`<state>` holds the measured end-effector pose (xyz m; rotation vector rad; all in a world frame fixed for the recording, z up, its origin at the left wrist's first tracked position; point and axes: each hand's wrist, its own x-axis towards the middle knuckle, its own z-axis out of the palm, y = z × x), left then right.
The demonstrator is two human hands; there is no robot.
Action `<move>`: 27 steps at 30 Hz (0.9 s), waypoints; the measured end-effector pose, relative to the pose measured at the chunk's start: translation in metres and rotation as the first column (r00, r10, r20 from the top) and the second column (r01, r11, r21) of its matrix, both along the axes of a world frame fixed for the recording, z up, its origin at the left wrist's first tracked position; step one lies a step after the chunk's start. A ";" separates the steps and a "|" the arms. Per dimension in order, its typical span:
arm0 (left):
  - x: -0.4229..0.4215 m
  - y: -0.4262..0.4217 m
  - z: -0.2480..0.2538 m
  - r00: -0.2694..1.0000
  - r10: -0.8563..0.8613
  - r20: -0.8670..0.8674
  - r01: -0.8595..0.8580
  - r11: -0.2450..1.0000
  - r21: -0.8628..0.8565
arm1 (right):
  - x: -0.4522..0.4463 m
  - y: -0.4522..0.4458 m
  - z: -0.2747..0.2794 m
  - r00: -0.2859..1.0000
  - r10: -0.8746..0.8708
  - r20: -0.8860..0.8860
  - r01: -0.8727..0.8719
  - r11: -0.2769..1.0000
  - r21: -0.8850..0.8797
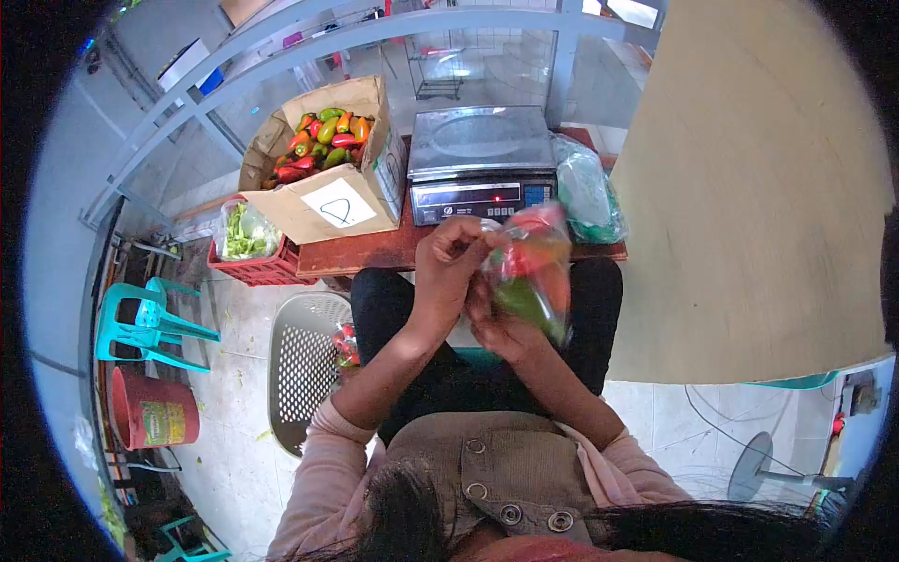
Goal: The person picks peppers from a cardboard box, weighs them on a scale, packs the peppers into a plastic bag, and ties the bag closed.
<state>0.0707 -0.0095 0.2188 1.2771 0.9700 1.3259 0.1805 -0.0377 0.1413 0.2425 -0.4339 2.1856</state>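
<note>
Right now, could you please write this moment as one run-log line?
left hand: pinches pepper bag | right hand: holds it too | scale: on table | carton: peppers inside, left of scale

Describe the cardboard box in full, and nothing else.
The cardboard box is brown, open-topped, its upper edges uneven and flaring outward. White paper with a dark, D-like mark is on its front; the side facing the scale has greenish print. Inside are red, orange and green peppers. It stands slightly angled on the reddish table, left of the scale.
</note>
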 end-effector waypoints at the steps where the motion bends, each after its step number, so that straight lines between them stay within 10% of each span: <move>1: 0.000 0.000 -0.007 0.997 0.065 -0.051 -0.065 0.998 0.008 | -0.004 0.001 -0.011 0.991 -0.047 0.122 0.064 0.987 -0.144; 3: -0.001 0.001 -0.020 0.969 0.194 -0.153 -0.193 0.981 0.024 | -0.004 0.002 -0.023 0.948 -0.083 0.306 0.172 0.946 -0.275; 5: -0.005 0.018 -0.067 0.863 0.400 -0.309 -0.265 0.879 0.397 | 0.006 0.007 -0.029 0.898 -0.097 0.429 0.227 0.938 -0.262; 7: -0.003 0.018 -0.084 0.851 0.404 -0.335 -0.252 0.874 0.415 | 0.013 0.014 -0.032 0.386 -0.391 0.836 0.371 0.895 0.248; 10: -0.001 0.021 -0.084 0.822 0.402 -0.404 -0.208 0.872 0.443 | 0.009 0.027 -0.029 -0.390 -0.864 0.317 0.165 0.273 0.948; 12: -0.003 0.026 -0.083 0.830 0.373 -0.414 -0.194 0.890 0.412 | 0.009 0.034 -0.023 -0.514 -0.858 0.002 -0.026 0.018 0.999; 20: -0.006 0.075 -0.146 0.894 0.260 -0.365 -0.197 0.960 0.201 | 0.023 0.114 -0.080 -0.410 -0.831 0.375 0.145 0.347 0.927; 27: 0.004 0.109 -0.185 0.867 0.372 -0.333 -0.327 0.927 0.184 | 0.010 0.157 -0.125 -0.468 -0.775 0.425 0.188 0.382 0.905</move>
